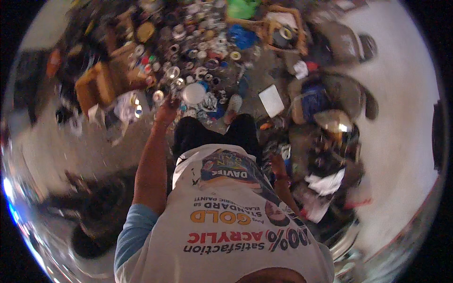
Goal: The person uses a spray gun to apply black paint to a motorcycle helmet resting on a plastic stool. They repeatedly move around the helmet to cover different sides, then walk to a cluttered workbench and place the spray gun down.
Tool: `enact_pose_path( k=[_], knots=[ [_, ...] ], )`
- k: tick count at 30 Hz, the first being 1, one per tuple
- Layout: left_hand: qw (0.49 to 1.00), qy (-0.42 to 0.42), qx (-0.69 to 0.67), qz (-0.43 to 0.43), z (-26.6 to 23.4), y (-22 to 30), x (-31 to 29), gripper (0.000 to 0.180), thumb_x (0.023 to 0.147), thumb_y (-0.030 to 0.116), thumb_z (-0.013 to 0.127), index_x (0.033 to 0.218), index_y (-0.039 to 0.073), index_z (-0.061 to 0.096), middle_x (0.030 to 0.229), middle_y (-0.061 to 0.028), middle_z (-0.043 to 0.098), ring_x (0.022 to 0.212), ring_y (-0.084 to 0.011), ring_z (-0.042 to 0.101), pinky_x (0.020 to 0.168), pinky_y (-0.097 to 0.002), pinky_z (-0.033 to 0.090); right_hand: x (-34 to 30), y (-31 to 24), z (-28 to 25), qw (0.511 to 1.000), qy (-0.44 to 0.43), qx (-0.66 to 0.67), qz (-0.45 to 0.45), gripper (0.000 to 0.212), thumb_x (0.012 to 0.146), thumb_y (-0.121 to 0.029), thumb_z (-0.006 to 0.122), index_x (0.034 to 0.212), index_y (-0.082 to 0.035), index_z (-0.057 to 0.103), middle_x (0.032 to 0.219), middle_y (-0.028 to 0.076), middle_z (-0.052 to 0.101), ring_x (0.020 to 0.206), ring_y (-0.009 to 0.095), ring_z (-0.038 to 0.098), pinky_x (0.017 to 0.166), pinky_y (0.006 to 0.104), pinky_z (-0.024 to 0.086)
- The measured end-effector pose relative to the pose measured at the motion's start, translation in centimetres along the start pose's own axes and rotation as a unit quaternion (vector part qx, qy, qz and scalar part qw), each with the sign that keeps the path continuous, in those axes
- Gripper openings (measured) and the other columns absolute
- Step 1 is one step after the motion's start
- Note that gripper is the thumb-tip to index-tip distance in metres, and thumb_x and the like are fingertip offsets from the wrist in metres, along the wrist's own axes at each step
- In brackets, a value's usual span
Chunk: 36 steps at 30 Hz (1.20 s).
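Observation:
My left hand [167, 109] reaches down in front of my left knee to the edge of a dense spread of small round items. Closest to it are a white round lid-like disc [193, 93] and a shiny round metallic piece [158, 95]. Its fingers are smeared, so whether it holds anything cannot be made out. Beside my right hip, low and in shadow, is my right hand [277, 165]. Dark clutter lies around it, and its fingers are too dim to read. A crumpled silvery piece [209, 102] rests right of the white disc.
An orange-brown box [96, 87] stands at the left. A white flat rectangle [271, 101] lies on the floor ahead to the right. Farther right are a blue bundle [312, 101], heaped bags and white crumpled paper [326, 183]. A wooden-edged crate [302, 33] sits at the back.

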<state>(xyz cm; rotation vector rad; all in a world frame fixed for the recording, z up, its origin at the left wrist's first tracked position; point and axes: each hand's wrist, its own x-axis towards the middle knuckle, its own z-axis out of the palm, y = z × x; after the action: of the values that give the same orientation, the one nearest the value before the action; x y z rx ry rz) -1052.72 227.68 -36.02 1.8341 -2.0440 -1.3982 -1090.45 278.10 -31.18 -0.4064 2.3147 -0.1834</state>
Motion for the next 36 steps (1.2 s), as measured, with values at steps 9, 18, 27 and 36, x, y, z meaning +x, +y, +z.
enact_pose_path(
  k=[9, 18, 27, 36],
  knots=[
    [0.963, 0.084, -0.093, -0.239, 10.2, 5.5, -7.5, 0.053, 0.098, 0.045, 0.062, 0.142, 0.015, 0.055, 0.115, -0.0238, 0.071, 0.109, -0.0439, 0.067, 0.087, -0.0492, 0.054, 25.8, -22.4, -5.8, 0.900, -0.192, -0.182, -0.346, 0.044, 0.101, -0.036, 0.064, 0.131, -0.005, 0.059, 0.117, 0.024, 0.070, 0.102, 0.041, 0.070, 0.089, 0.0468, 0.054],
    [0.932, 0.150, -0.096, -0.315, 24.7, -0.7, -2.9, 0.037, 0.100, 0.035, 0.064, 0.122, 0.006, 0.061, 0.103, -0.0254, 0.070, 0.098, -0.0483, 0.067, 0.077, -0.0501, 0.053, 14.7, -19.9, 11.5, 0.655, -0.507, -0.227, -0.512, 0.041, 0.079, -0.042, 0.077, 0.088, -0.003, 0.075, 0.095, 0.020, 0.063, 0.097, 0.039, 0.058, 0.088, 0.0495, 0.048],
    [0.906, 0.126, -0.253, -0.314, 26.7, -8.0, 4.7, 0.038, 0.098, 0.022, 0.067, 0.129, 0.002, 0.061, 0.108, -0.0268, 0.070, 0.105, -0.0432, 0.067, 0.085, -0.0443, 0.053, 16.2, -20.5, 15.2, 0.522, -0.741, -0.175, -0.385, 0.016, 0.084, -0.022, 0.067, 0.083, -0.006, 0.071, 0.081, 0.015, 0.062, 0.078, 0.033, 0.062, 0.073, 0.0470, 0.050],
    [0.957, 0.046, -0.024, -0.287, 27.1, -19.7, 7.9, 0.047, 0.100, 0.029, 0.064, 0.141, 0.005, 0.058, 0.122, -0.0243, 0.069, 0.113, -0.0373, 0.069, 0.092, -0.0429, 0.052, 49.9, -18.8, 38.6, 0.944, -0.173, 0.018, -0.281, 0.044, 0.095, -0.028, 0.074, 0.129, -0.003, 0.063, 0.112, 0.008, 0.067, 0.097, 0.019, 0.064, 0.091, 0.0339, 0.051]
  ],
)
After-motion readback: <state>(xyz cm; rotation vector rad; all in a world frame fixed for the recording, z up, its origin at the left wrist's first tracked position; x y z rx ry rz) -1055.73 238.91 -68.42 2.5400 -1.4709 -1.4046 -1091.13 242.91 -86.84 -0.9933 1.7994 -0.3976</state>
